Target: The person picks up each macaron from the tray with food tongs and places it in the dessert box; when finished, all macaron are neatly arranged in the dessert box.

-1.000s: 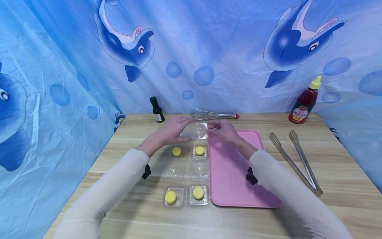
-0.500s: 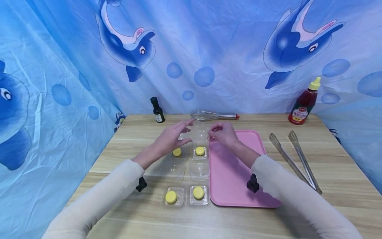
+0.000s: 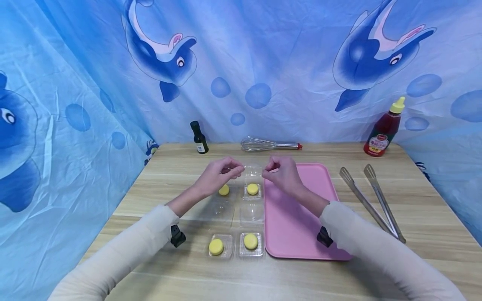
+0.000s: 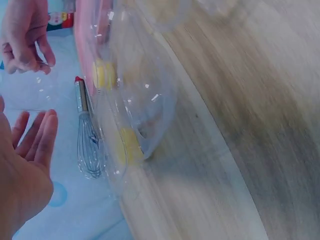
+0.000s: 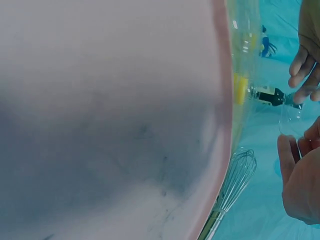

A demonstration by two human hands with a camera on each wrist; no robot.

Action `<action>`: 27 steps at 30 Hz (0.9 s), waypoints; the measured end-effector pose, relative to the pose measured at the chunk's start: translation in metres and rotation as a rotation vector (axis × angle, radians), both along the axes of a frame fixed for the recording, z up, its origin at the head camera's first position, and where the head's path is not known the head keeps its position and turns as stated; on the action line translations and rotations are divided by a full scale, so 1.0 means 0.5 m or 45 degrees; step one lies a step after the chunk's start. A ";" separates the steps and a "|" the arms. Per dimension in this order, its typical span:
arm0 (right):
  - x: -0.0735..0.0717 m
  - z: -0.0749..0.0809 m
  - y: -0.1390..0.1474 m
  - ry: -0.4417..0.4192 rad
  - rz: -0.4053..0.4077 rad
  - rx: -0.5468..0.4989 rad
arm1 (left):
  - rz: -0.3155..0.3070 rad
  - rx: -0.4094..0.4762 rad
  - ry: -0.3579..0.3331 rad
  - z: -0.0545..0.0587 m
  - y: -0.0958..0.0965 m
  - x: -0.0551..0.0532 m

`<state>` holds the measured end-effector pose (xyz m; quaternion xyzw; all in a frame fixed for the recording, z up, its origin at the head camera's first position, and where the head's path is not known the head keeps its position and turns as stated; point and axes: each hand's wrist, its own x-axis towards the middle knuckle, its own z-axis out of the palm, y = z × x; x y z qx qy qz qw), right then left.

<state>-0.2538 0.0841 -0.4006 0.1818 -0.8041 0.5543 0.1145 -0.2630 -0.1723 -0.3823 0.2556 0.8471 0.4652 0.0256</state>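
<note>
Drawn closer since before: left hand [image 3: 220, 173] and right hand [image 3: 281, 171], fingertips pinching opposite edges of thin clear plastic lid [image 3: 253, 170].

A wooden table [image 3: 286, 280] stands before a blue cloth backdrop [image 3: 286, 50] printed with dolphins and bubbles. At the far edge, left of centre, is a small dark bottle [image 3: 198, 137] with a black cap; a wire whisk [image 3: 269, 145] lies just right of it, its handle tipped red. A red sauce bottle [image 3: 383, 128] with a yellow cap stands at the far right corner. Metal tongs [image 3: 373, 202] lie on the right, near a pink tray [image 3: 291, 221] at centre.
</note>
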 end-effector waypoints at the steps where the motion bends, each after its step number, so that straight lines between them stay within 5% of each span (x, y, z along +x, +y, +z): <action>1: 0.001 -0.002 0.000 0.024 0.005 0.003 | -0.010 0.009 -0.054 0.002 0.000 -0.001; 7: 0.003 -0.014 0.001 0.131 0.016 0.001 | -0.097 -0.060 -0.248 0.011 -0.007 -0.012; 13: 0.002 -0.018 0.001 0.142 0.053 -0.023 | -0.216 -0.094 -0.315 0.015 -0.013 -0.026; 22: 0.001 -0.017 0.024 -0.265 0.390 0.048 | -0.233 -0.169 -0.165 -0.004 -0.028 -0.038; 27: -0.005 -0.023 0.031 -0.342 0.457 0.114 | -0.205 -0.236 -0.076 -0.020 -0.032 -0.036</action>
